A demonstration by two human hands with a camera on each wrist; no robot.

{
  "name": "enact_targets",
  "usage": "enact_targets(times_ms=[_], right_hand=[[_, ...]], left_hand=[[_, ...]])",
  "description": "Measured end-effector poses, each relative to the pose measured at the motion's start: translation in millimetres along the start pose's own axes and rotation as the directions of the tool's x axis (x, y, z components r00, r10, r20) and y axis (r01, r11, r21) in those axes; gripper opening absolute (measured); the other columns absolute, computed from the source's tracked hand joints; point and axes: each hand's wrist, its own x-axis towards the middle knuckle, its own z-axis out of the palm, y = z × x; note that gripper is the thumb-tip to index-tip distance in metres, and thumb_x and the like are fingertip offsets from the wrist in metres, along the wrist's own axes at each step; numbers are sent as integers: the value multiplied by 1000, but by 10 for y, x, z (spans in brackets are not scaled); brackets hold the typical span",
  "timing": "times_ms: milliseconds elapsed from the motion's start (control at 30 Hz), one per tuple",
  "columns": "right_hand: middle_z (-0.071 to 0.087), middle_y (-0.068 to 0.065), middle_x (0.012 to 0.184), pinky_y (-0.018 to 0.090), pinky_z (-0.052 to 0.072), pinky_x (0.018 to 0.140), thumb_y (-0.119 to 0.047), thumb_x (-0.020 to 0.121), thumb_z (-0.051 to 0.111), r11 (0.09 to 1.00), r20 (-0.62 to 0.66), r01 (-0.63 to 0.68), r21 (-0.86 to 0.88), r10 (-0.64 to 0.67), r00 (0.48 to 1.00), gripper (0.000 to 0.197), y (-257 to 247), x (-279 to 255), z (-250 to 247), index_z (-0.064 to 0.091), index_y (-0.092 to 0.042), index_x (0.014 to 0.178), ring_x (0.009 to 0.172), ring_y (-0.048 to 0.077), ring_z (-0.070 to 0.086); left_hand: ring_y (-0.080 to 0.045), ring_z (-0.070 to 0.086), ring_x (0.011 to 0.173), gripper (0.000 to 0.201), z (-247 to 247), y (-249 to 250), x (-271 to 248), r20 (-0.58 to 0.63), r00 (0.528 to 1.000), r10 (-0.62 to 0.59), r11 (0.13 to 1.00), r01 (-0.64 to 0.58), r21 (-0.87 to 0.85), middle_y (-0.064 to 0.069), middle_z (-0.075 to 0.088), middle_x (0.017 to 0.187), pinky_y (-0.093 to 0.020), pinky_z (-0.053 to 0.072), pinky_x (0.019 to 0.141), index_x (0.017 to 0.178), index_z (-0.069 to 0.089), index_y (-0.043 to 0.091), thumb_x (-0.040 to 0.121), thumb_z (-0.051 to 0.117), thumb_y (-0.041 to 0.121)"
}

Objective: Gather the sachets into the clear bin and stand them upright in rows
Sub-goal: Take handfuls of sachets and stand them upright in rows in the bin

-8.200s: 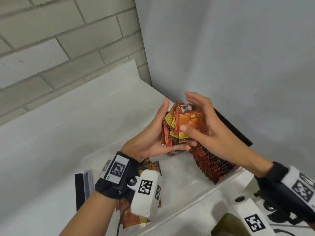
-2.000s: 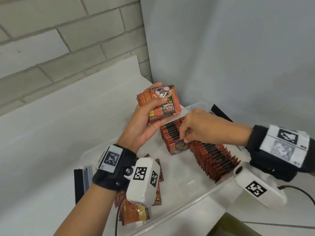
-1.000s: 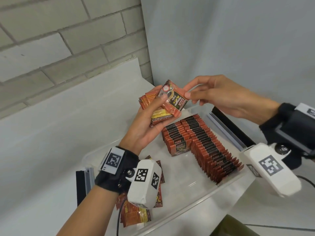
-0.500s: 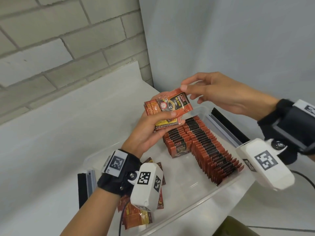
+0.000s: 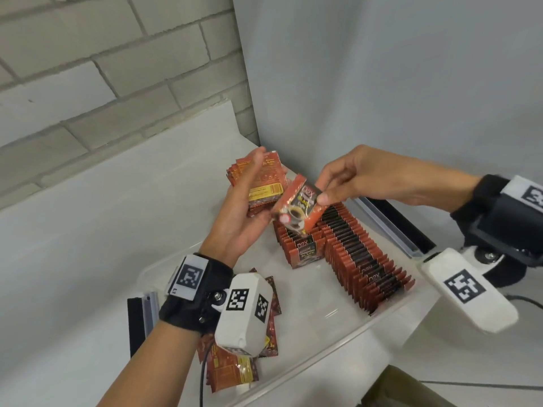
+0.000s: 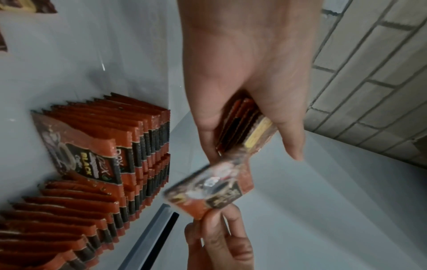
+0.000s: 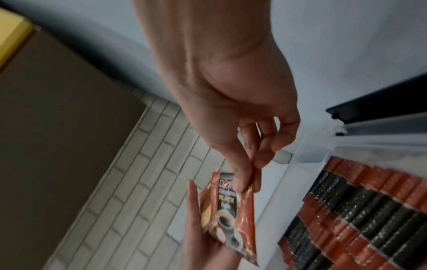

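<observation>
Head view: left hand (image 5: 238,218) curled around stack of red-orange foil sachets (image 5: 261,183); right hand (image 5: 349,177) pinching single red-and-black sachet (image 5: 299,208) above upright rows (image 5: 364,259) at clear plastic bin's (image 5: 393,309) far right corner.

Left wrist view: stack (image 6: 245,126) clamped between thumb and fingers (image 6: 289,117).

Right wrist view: sachet's (image 7: 233,210) top edge pinched.

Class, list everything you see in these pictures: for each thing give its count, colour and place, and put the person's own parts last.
bin: one, clear, on the white counter
long row: many sachets, red-black, upright along the bin's right side
short row: several sachets, red-black, upright left of the long row
loose sachets: a few, red, flat at the bin's near end
stack: several sachets, red, in left hand
single sachet: one, red-black, pinched by right hand
left hand: grips stack
right hand: pinches single sachet
</observation>
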Motion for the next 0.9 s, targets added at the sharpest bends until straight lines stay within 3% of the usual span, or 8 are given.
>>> enact_targets(times_ms=[100, 200, 267, 367, 467, 633, 733, 900], right_hand=[[74, -9, 81, 20, 50, 77, -27, 81, 76, 969, 53, 41, -243, -29, 998, 4, -43, 38, 103, 74, -25, 84, 78, 2, 68], [71, -12, 80, 17, 49, 76, -26, 81, 76, 888, 94, 90, -451, -53, 994, 8, -101, 89, 232, 69, -29, 78, 78, 3, 65], [69, -8, 81, 15, 47, 73, -25, 82, 75, 830, 102, 120, -544, -76, 992, 5, -121, 123, 313, 71, -24, 84, 77, 5, 64], [69, -5, 79, 21, 49, 69, -24, 81, 76, 762, 106, 145, -631, -101, 989, 9, -123, 174, 409, 71, -16, 84, 73, 10, 63], [64, -9, 72, 12, 38, 58, -23, 82, 75, 701, 135, 173, -692, -110, 985, 10, -106, 214, 473, 70, -15, 80, 64, 4, 56], [51, -14, 62, 15, 39, 57, -21, 82, 75, 651, 186, 188, -736, -73, 980, 12, -94, 234, 516, 66, -16, 76, 61, 6, 51], [44, -16, 63, 14, 33, 53, -22, 83, 74, 634, 204, 188, -750, -49, 978, 16, -89, 225, 507, 62, -17, 75, 59, 3, 45], [45, -16, 65, 12, 29, 52, -25, 82, 74, 610, 221, 193, -769, -30, 975, 16, -59, 230, 495, 62, -17, 77, 59, 2, 44]], left_hand=[[-20, 64, 88, 19, -5, -7, -2, -26, 1000, 13, 1000, -14, -24, -10, 66, 95, -37, 56, 76, 101, 67, 21, 88, 59, 33], [-21, 64, 90, 20, -12, -15, -5, -18, 1000, 12, 1000, -12, -28, -10, 67, 95, -38, 56, 77, 86, 75, 23, 92, 58, 31], [-20, 64, 89, 25, -5, -8, -13, -4, 1000, 14, 1000, -14, -26, -9, 67, 92, -38, 55, 78, 79, 77, 25, 92, 58, 32], [-19, 64, 87, 25, 15, 11, -27, -8, 1000, 10, 999, -10, -36, -8, 67, 90, -37, 56, 77, 76, 77, 24, 90, 58, 32], [-21, 63, 86, 19, 25, 22, -29, -26, 1000, 4, 998, -5, -61, -10, 66, 91, -37, 56, 75, 82, 75, 22, 89, 59, 30], [-23, 63, 89, 16, 17, 23, -19, -64, 998, -12, 997, 7, -78, -12, 67, 94, -38, 56, 74, 102, 66, 19, 92, 57, 28], [-23, 64, 90, 16, 15, 18, -21, -63, 998, -12, 997, 7, -82, -12, 67, 94, -37, 56, 72, 102, 66, 18, 92, 58, 28], [-24, 65, 91, 30, 16, 13, -13, -60, 998, -12, 995, 6, -96, -13, 67, 97, -38, 56, 72, 120, 58, 19, 90, 58, 26]])
